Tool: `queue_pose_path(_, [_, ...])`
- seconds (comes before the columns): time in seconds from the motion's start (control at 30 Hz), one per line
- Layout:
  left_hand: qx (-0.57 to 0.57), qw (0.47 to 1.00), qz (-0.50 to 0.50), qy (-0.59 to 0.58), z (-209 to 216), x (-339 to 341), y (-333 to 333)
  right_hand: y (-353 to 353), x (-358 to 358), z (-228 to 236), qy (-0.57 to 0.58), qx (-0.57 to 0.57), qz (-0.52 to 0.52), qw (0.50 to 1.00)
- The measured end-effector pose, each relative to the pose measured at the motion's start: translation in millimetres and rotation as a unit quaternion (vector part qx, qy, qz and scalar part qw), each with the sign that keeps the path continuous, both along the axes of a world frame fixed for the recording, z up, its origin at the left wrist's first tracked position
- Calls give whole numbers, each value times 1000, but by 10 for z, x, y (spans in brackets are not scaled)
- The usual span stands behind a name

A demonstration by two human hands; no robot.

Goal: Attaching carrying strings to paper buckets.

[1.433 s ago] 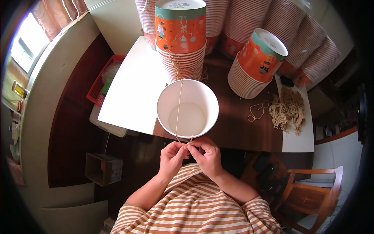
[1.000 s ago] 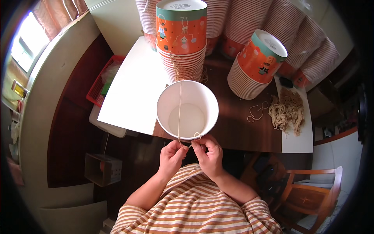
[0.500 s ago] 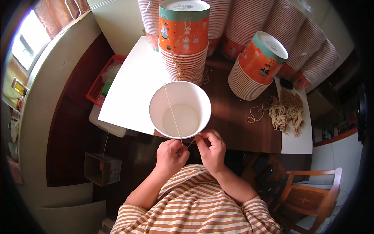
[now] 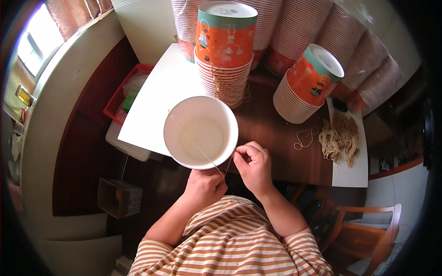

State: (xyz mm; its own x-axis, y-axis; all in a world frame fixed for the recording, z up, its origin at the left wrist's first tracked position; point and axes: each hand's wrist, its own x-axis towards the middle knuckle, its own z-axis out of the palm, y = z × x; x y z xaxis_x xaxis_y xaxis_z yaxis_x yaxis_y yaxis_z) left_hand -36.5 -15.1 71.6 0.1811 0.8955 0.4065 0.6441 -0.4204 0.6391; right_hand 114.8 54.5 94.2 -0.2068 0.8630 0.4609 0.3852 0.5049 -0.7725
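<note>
A white-lined paper bucket [image 4: 202, 137] is tilted with its mouth toward me at the table's front edge. A thin beige string [image 4: 195, 144] runs from the far left of its rim across the opening to my left hand [image 4: 206, 186]. That hand is closed below the near rim, with the string drawn taut over it; its fingertips are partly hidden by the bucket. My right hand [image 4: 254, 164] is closed in a pinch at the bucket's right rim, on the string's other stretch, which slants up from my left hand. The knot, if any, is too small to see.
Behind the bucket stands a tall stack of upturned orange and green paper buckets [image 4: 225, 46]; a shorter stack [image 4: 306, 83] is at right. Beige string bundles [image 4: 340, 138] lie at the table's right. Wrapped stacks [image 4: 301, 32] line the back. A red basket [image 4: 115, 103] sits left, a wooden chair [image 4: 363, 230] lower right.
The bucket has shifted left in view and turned, so the string across its mouth now slants more. The right hand moved slightly right and away from the left hand, stretching the string between them.
</note>
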Motion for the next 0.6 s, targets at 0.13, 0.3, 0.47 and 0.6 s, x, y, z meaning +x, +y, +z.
queue_pose_path(0.13, [45,999,-5,22,55,-38,39,49,37,78,-5,-81,32,996])
queue_pose_path(0.3, [57,998,-36,4,70,-79,31,381,237,138,80,-210,90,970])
queue_pose_path(0.47, [36,995,-91,7,35,-110,7,917,166,190,-101,-53,17,993])
queue_pose_path(0.6, [62,994,-83,26,55,-144,-29,945,153,238,-142,-201,63,967])
